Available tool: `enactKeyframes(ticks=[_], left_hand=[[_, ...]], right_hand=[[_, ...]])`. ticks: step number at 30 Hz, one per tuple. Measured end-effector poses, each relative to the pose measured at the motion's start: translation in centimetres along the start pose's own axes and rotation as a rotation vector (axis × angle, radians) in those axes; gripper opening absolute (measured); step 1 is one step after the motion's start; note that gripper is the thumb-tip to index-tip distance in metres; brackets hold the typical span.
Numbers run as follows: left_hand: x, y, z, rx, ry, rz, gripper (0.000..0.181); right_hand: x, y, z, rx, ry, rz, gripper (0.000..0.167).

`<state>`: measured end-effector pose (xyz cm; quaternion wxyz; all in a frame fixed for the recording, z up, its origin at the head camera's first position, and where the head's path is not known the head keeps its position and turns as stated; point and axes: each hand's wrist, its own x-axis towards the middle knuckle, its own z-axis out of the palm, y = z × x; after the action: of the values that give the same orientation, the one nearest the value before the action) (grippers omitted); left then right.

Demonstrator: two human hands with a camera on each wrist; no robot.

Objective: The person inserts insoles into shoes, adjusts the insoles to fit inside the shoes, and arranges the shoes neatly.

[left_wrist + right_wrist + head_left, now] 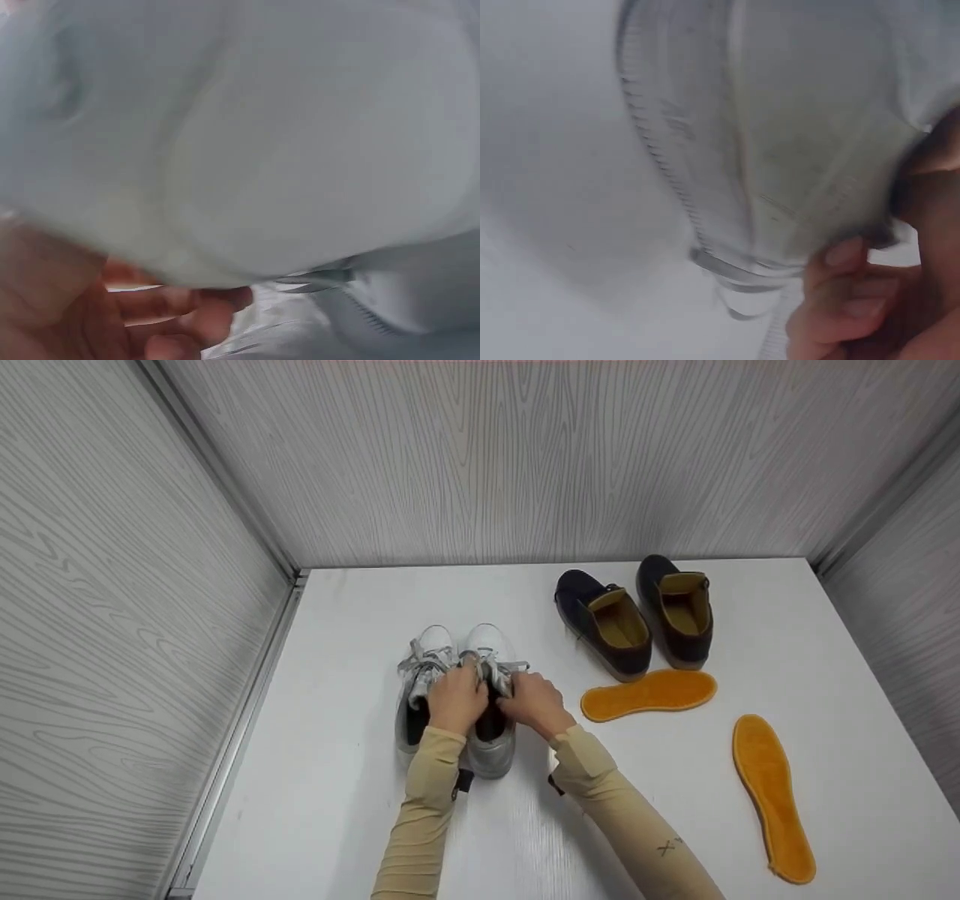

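Note:
Two white lace-up sneakers stand side by side, toes pointing away. My left hand (457,699) is at the inner edge of the right-hand sneaker (491,757), its fingers curled by the tongue and laces. My right hand (534,701) pinches the other side of that sneaker's opening. In the right wrist view the fingers (844,300) bend over the collar edge of the pale upper (810,165). A pale shoe side (315,135) fills most of the left wrist view, with curled fingers below. The left-hand sneaker (403,735) stands beside my left hand, partly hidden by it.
A pair of dark shoes with tan linings, the left one (577,604) and the right one (686,649), stands at the back right. One orange insole (649,695) lies before them; another insole (772,795) lies farther right. Grey panels (480,465) bound the white table (322,780).

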<state>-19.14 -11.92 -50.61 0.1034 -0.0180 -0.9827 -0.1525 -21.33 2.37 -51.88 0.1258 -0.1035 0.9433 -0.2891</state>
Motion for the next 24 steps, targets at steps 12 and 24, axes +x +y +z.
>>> enactKeyframes(ticks=[12,24], left_hand=[[1.8,4.6,-3.3,-0.057,0.055,0.069,0.026],[3.7,8.3,-1.6,-0.17,0.01,0.068,0.026]], right_hand=[[-1.3,0.1,-6.3,-0.01,-0.045,-0.115,0.017],[-1.9,2.3,-9.1,-0.06,0.111,-0.018,0.025]])
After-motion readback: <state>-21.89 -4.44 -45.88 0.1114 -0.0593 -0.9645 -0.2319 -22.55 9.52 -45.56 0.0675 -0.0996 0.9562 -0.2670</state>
